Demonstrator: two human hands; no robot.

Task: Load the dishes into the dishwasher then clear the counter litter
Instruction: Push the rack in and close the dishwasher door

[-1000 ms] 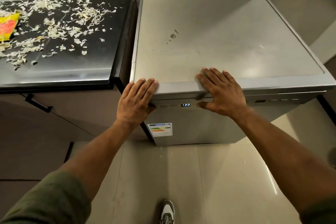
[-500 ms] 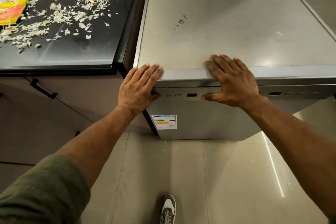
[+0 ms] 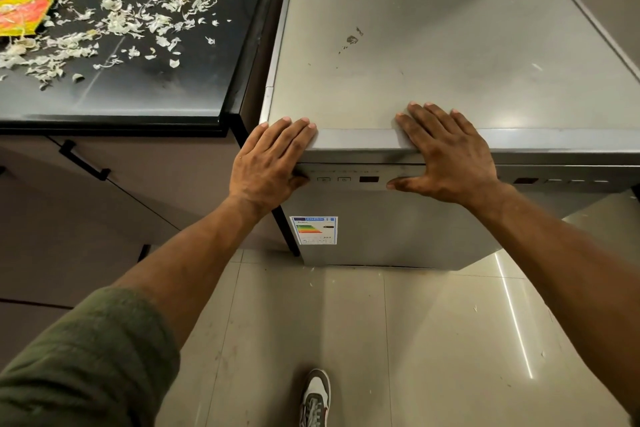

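Head view looks down on a steel dishwasher (image 3: 433, 55) standing just beside a dark bench (image 3: 145, 94). Both hands lie on its front top edge: the left hand (image 3: 270, 159) at the near left corner, the right hand (image 3: 446, 152) further along toward the middle. On each, the fingers (image 3: 429, 121) are straight and flat on the top panel while the thumb reaches down over the control strip (image 3: 346, 179), so neither hand is curled round anything; they press rather than grasp. The door looks shut, and no dishes are in sight (whether any are inside cannot be told).

My reading is that the dishwasher part of the task is at its closing end, the door being pushed home or the machine steadied, with the bench part not yet started. The litter (image 3: 114, 21), pale papery scraps, is scattered thickly over the far left of the bench, touching a yellow and orange wrapper (image 3: 24, 14) at the frame's left edge.

The next move probably calls for lifting both hands off the machine and turning left to the bench. The scraps look light and loose, so sweeping them together with a flat hand should serve better than picking piece by piece; the wrapper can be taken whole.
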